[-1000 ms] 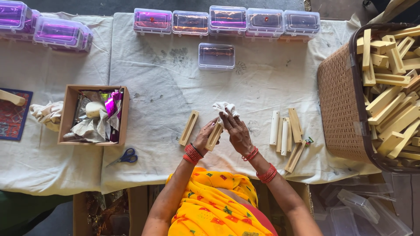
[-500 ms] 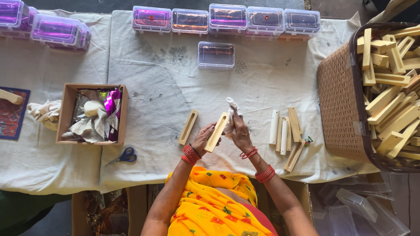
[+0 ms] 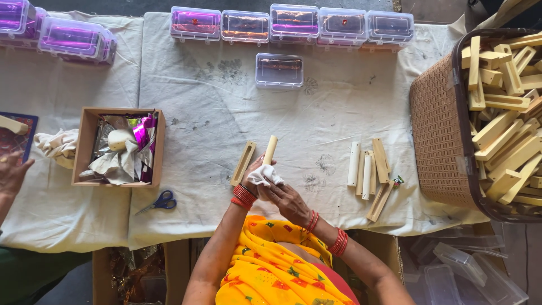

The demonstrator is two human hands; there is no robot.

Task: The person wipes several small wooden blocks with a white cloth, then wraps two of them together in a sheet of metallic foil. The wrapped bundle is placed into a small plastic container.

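Here both hands' fingers grip the wooden stick (image 3: 270, 151), pointing away, slightly right.

- Five clear plastic boxes (image 3: 293, 24) with purple-tinted lids stand in a row along the far edge of the table (image 3: 214, 101).
- One more clear box (image 3: 279, 70) stands alone just in front of that row.
- Two similar boxes (image 3: 56, 34) stand left of the row.
- An open cardboard box (image 3: 84, 147) holding foil and paper stands nearer, well to the row's left.
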